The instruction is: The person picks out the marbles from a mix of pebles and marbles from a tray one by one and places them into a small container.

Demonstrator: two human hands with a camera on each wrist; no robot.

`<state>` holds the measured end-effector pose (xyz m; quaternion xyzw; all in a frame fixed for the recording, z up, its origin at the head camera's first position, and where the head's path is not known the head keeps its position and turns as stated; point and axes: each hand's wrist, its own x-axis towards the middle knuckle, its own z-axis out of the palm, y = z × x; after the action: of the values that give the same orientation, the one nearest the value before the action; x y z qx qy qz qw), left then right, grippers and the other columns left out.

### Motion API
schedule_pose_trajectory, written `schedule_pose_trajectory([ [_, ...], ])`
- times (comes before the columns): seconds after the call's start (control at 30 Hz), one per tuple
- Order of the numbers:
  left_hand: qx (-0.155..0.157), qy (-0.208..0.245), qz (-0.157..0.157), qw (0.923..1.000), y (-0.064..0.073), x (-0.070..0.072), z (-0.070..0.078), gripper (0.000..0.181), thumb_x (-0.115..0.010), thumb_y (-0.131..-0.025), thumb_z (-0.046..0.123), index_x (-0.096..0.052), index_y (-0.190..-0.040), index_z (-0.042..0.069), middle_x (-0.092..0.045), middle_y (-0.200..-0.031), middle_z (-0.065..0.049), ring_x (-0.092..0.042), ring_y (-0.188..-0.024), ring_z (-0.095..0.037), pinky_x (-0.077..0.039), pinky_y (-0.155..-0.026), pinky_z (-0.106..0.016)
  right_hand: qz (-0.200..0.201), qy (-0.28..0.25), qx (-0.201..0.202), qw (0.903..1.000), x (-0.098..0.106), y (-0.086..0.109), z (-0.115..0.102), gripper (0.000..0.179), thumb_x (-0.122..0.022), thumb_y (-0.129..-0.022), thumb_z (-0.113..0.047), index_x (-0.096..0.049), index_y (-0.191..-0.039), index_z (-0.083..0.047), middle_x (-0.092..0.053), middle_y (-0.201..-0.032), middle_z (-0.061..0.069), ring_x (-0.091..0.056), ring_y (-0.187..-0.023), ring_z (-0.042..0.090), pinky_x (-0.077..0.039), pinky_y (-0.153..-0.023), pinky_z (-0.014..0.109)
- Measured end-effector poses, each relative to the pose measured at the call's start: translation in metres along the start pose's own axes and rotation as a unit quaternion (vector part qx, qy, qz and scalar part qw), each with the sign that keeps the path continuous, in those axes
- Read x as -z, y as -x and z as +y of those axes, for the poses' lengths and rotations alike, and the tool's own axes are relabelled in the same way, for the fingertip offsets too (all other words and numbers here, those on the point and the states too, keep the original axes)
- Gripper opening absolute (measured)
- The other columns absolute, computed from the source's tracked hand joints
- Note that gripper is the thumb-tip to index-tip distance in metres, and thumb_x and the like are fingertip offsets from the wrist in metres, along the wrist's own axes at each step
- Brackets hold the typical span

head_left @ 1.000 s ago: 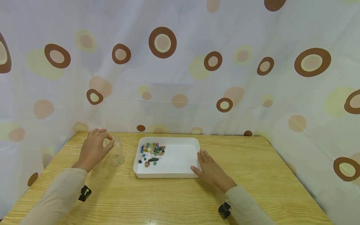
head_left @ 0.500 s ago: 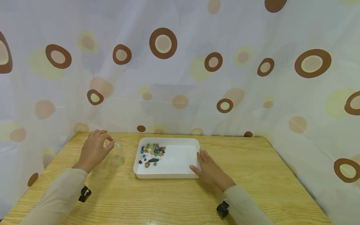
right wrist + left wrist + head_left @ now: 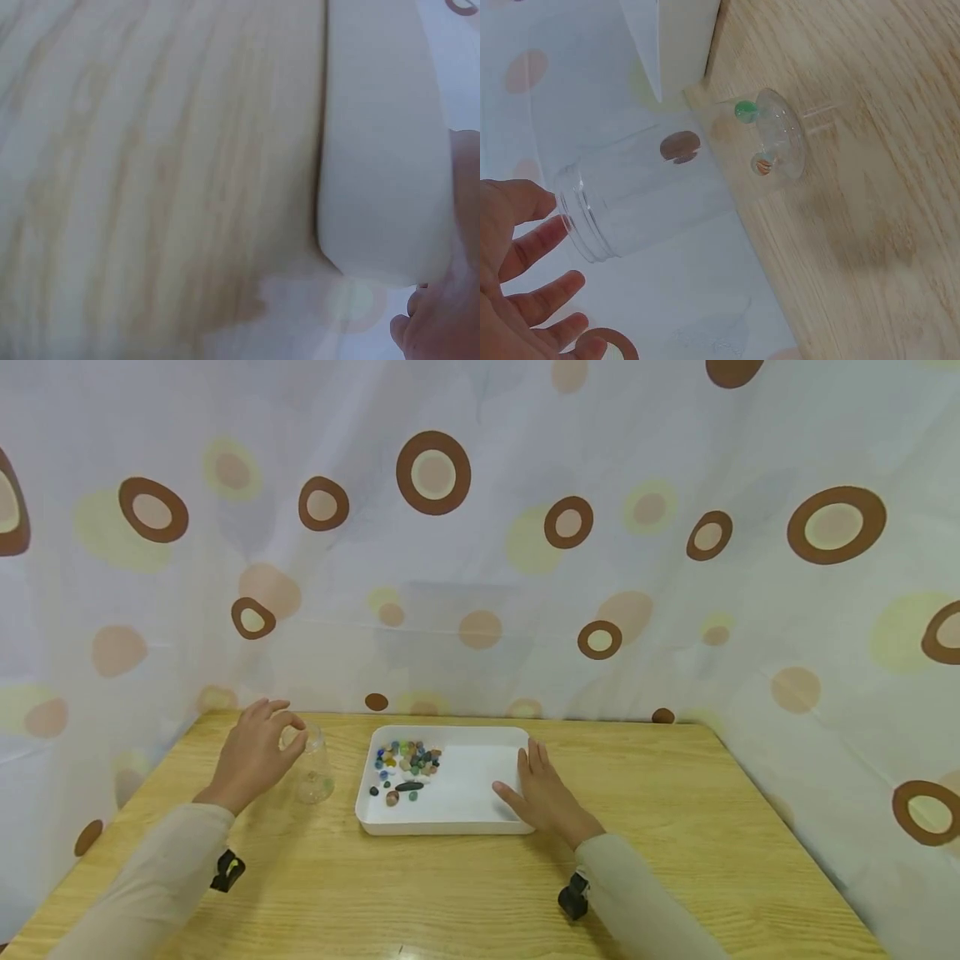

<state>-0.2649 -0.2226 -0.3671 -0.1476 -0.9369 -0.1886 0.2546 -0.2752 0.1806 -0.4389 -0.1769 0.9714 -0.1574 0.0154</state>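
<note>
A clear jar [image 3: 313,768] stands upright on the table left of the tray. In the left wrist view, a green marble [image 3: 745,112] and an orange-streaked marble [image 3: 762,164] lie near its bottom. My left hand [image 3: 251,758] is at the jar's mouth, thumb and index fingertips close together right at the rim, other fingers spread and relaxed. No object shows between them. My right hand [image 3: 547,795] is at the right side of the white tray [image 3: 480,828], fingers extended over the rim and thumb reaching inward. In the right wrist view, the tray wall partly hides this hand [image 3: 442,300].
Several small coloured marbles or stones [image 3: 420,760] are clustered in the tray's left half, with a long dark green piece [image 3: 409,786] near the front. The wooden table [image 3: 420,893] ends at a hanging patterned cloth [image 3: 480,568] behind and at both sides.
My left thumb and index finger have come closer together at the jar's mouth; the hand stays in place. My right hand has shifted slightly left and away from me along the tray's right side.
</note>
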Motion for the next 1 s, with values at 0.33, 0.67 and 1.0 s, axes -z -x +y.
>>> schedule_pose_trajectory([
  [0.33,-0.055,0.028,-0.005,0.9981,-0.013,-0.014,0.024,0.013,-0.065,-0.088,0.011,-0.067,-0.095,0.000,-0.053,-0.127,-0.028,-0.037,-0.128,-0.049,-0.034,-0.103,-0.062,0.013,0.019,-0.015,0.9996,-0.008,-0.001,-0.004,0.085,-0.037,-0.099,-0.053,-0.013,-0.148,0.012,-0.001,-0.156,0.029,0.000,-0.145,0.041,-0.013,-0.117,0.052],
  [0.67,-0.129,0.003,-0.051,0.9903,-0.022,-0.045,0.057,0.015,-0.070,-0.085,0.013,-0.069,-0.096,0.003,-0.055,-0.128,-0.024,-0.040,-0.130,-0.044,-0.034,-0.109,-0.052,0.032,0.063,-0.019,0.9973,-0.008,-0.004,-0.003,0.085,-0.034,-0.099,-0.055,-0.014,-0.147,0.012,-0.007,-0.155,0.030,-0.005,-0.145,0.041,-0.017,-0.116,0.053],
  [1.0,-0.125,-0.022,-0.106,0.9862,-0.014,-0.080,0.064,0.015,-0.075,-0.081,0.013,-0.071,-0.091,0.003,-0.059,-0.121,-0.025,-0.048,-0.122,-0.043,-0.040,-0.103,-0.052,0.021,0.063,-0.029,0.9974,-0.011,-0.005,0.000,0.085,-0.035,-0.099,-0.055,-0.011,-0.149,0.010,-0.006,-0.156,0.028,-0.002,-0.146,0.039,-0.015,-0.117,0.051],
])
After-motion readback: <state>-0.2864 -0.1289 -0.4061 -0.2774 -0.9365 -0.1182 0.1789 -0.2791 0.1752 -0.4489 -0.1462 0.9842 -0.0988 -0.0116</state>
